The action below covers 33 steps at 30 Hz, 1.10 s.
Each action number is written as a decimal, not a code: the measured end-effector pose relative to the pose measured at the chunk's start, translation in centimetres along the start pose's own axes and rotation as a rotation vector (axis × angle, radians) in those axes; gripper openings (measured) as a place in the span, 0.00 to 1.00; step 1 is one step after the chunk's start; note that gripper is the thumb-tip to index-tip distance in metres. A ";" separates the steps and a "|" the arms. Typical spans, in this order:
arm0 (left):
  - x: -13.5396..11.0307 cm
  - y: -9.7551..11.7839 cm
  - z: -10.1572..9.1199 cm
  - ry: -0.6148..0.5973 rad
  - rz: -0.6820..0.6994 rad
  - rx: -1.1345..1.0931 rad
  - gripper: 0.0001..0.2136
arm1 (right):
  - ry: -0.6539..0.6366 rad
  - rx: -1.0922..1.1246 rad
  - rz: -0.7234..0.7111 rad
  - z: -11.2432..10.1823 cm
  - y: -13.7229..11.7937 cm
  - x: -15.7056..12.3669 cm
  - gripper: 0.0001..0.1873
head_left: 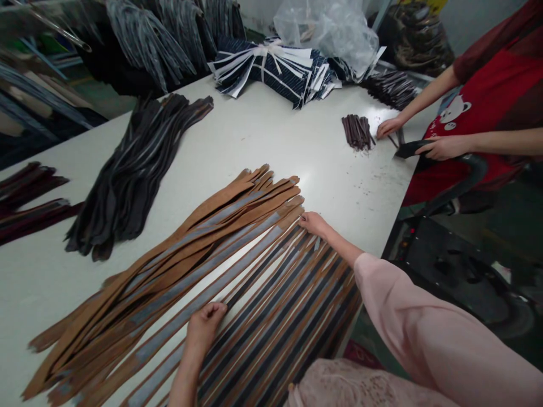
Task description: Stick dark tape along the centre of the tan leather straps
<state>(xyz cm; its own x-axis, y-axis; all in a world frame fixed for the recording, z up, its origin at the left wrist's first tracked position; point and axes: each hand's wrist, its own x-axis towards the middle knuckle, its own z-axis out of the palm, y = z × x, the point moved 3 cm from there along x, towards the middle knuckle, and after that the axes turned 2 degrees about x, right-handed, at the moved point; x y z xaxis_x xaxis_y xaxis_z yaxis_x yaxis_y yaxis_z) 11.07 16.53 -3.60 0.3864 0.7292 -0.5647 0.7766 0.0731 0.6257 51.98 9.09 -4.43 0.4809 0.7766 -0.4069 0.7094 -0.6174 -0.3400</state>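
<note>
My left hand (206, 323) is closed, thumb and finger pinching a narrow dark strip (254, 272) partway along its length. At the strip's upper end, my right hand (314, 224) pinches it with the fingertips. This dark strip lies along a brown fabric strip with a grey band. Below my hands, several brown strips with dark bands (271, 333) lie side by side across the table. Up and left of my hands is a loose pile of brown strips (186, 243), some showing grey backing.
A bundle of dark strips (131, 169) and maroon strips (31, 212) lie on the white table (271, 133). Tied navy fabric (275, 70) is at the back. At right, a person in a red apron (487, 107) handles dark pieces beside a small brown pile (357, 131).
</note>
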 end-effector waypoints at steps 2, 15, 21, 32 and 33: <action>0.2 -0.4 0.2 0.005 -0.002 0.010 0.17 | -0.006 0.000 0.004 0.0 -0.3 -0.1 0.14; -0.3 0.9 0.7 0.104 -0.060 0.212 0.14 | 0.272 -0.072 0.063 -0.7 -2.8 -2.9 0.16; -1.0 1.3 0.9 0.109 -0.009 0.131 0.13 | -0.018 -0.108 -0.045 3.8 -7.3 -5.7 0.15; -8.3 -7.9 -10.1 -0.087 -0.063 -0.027 0.16 | -0.098 -0.139 -0.074 4.4 -7.2 -5.2 0.18; -8.9 -9.3 -11.2 -0.075 -0.079 -0.001 0.16 | -0.095 -0.144 -0.082 4.4 -7.2 -5.3 0.19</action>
<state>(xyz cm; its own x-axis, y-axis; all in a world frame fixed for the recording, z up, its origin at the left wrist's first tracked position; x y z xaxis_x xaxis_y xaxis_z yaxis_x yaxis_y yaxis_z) -5.19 16.99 1.68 0.3600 0.6684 -0.6509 0.8057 0.1290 0.5781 42.03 8.88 -3.58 0.3727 0.8039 -0.4635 0.8137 -0.5232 -0.2532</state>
